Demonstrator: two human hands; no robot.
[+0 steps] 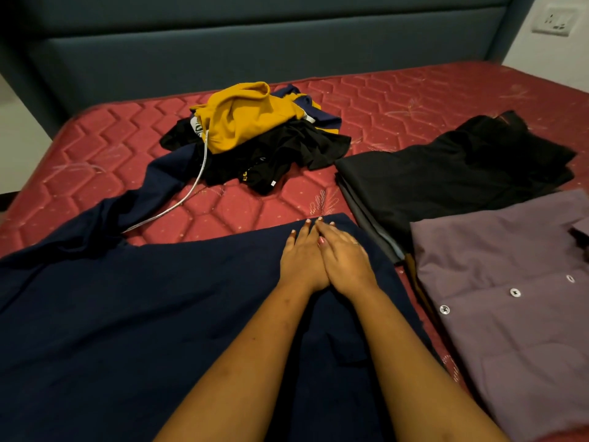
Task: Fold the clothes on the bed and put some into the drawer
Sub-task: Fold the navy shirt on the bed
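Note:
A large navy blue garment (134, 314) lies spread over the near part of the red mattress (261, 205), one part trailing back toward the pile. My left hand (302, 260) and my right hand (345, 258) rest flat side by side on its far right corner, fingers together, holding nothing. An unfolded pile sits mid-bed: a yellow garment (245, 116) on top of black clothes (287, 154), with a white cord (191, 193) trailing out. To the right lie a folded black stack (446, 183) and a folded purple buttoned shirt (510, 307).
A grey-blue padded headboard (255, 43) runs along the far side of the bed. A white wall socket (556, 20) is at the top right. Bare mattress shows at the far right and the left edge. No drawer is in view.

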